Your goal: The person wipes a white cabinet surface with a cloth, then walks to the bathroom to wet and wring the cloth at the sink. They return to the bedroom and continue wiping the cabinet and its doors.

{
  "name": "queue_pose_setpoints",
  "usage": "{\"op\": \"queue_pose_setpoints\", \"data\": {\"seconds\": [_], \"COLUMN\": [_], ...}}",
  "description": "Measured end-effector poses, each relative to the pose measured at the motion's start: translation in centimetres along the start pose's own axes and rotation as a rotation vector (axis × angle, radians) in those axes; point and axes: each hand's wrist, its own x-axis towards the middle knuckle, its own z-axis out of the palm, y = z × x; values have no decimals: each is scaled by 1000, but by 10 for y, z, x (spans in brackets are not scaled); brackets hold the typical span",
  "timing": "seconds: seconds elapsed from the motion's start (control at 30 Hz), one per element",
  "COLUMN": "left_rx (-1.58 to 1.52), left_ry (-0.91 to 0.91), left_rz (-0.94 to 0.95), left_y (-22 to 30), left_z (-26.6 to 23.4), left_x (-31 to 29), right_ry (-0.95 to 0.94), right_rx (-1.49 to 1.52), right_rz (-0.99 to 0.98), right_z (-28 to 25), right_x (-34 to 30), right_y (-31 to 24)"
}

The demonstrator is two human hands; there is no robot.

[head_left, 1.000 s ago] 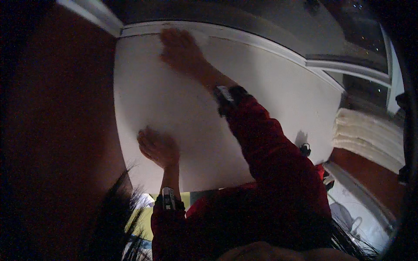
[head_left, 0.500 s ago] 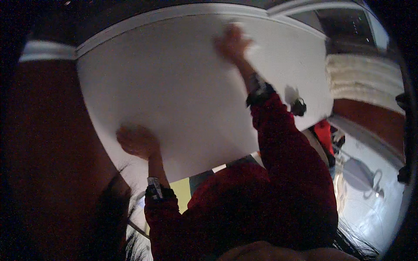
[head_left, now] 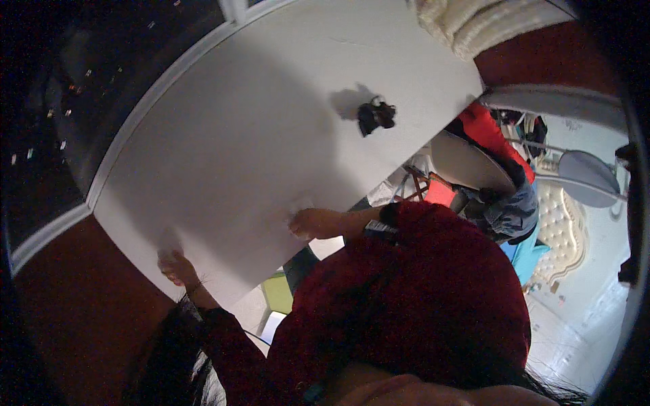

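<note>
A broad white tabletop (head_left: 257, 101) spreads before me, with my shadow across it. My left hand (head_left: 178, 268) rests on its surface close to the left edge, fingers extended and partly blurred. Nearer the front edge, my right hand (head_left: 317, 223) is closed, its curled fingers low over the white surface. A whitish patch shows beside those fingers; whether it is a cloth or a reflection I cannot make out. Farther right on the tabletop sits a small black object (head_left: 376, 116) with a pale spot, its kind unclear.
Dark window panes (head_left: 74, 88) line the far left side. A cream curtain (head_left: 467, 27) hangs at the far right. Past the table's right edge are a red cloth (head_left: 491, 139), a brown chair back (head_left: 467, 161) and a tufted cream headboard (head_left: 555, 233). A green item (head_left: 277, 292) lies below the front edge.
My view has turned, and the black object appears farther up and left. My right hand has come back from the far side to the near edge, its spread fingers now curled.
</note>
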Motion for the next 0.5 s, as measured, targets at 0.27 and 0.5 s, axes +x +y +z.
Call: {"op": "queue_pose_setpoints", "data": {"seconds": [0.27,0.5], "left_rx": [-1084,-906], "left_ry": [-228,-226], "left_rz": [324,1011], "left_y": [312,522], "left_z": [-193,-378], "left_x": [-193,-266], "right_ry": [827,1366], "right_rx": [681,-9], "right_rz": [113,904], "right_z": [-85,-136], "right_x": [-217,-369], "right_y": [98,255]}}
